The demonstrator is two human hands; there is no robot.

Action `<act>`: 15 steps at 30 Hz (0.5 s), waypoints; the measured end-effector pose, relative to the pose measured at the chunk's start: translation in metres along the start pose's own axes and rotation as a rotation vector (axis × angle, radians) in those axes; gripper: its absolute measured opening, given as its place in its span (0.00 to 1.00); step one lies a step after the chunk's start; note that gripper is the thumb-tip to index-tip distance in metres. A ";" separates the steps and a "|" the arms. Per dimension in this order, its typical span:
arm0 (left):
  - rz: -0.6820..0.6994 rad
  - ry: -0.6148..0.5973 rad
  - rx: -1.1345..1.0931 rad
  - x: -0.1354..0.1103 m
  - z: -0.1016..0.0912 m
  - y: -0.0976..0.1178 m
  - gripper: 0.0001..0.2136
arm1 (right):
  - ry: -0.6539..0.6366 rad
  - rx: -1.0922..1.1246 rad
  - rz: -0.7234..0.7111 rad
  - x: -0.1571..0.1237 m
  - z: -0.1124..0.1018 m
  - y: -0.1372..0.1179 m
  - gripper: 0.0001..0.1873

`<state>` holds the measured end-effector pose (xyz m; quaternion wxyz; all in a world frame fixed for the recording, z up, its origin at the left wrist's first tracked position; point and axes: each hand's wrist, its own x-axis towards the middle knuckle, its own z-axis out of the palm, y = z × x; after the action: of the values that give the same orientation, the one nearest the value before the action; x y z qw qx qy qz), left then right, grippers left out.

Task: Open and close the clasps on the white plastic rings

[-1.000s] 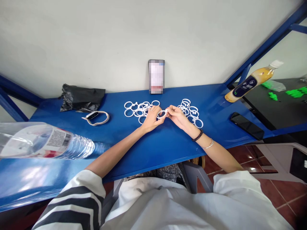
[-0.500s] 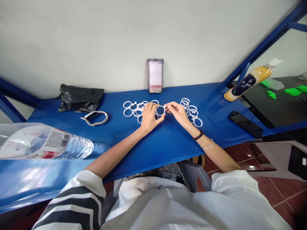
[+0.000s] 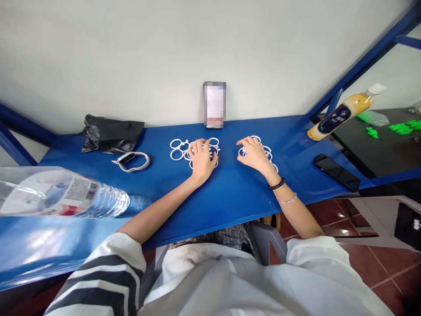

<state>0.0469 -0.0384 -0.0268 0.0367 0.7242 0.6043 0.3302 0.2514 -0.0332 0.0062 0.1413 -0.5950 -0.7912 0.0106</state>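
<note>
White plastic rings (image 3: pixel 178 148) lie in two clusters on the blue counter (image 3: pixel 164 180), partly covered by the left hand (image 3: pixel 202 159), fingers spread, and right hand (image 3: pixel 254 155), fingers half-curled; any hold is hidden. A black-edged phone (image 3: pixel 215 105) stands behind, a clear plastic bottle (image 3: pixel 75 193) leftward.

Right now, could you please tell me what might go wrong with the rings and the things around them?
The right hand covers part of some overlapping rings, so lifting one might drag others. The left hand spreads over the left pile and could shift it. The upright phone at the wall might topple if the table is jolted.
</note>
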 end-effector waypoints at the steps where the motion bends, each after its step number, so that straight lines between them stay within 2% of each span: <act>1: 0.008 0.008 -0.005 0.000 0.000 0.000 0.18 | -0.008 -0.006 -0.003 0.000 0.000 0.000 0.20; 7: 0.156 0.109 -0.078 0.000 0.003 -0.002 0.15 | 0.023 0.054 -0.002 0.001 0.003 0.003 0.19; 12: 0.244 0.107 -0.131 -0.001 0.002 -0.001 0.14 | 0.211 0.164 -0.032 0.005 -0.002 -0.001 0.22; 15: 0.289 0.079 -0.168 -0.001 0.000 0.000 0.15 | 0.280 0.346 -0.057 0.005 -0.008 -0.008 0.23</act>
<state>0.0467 -0.0386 -0.0276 0.0254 0.7844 0.4651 0.4096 0.2442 -0.0319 0.0164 0.3500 -0.5347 -0.7668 0.0594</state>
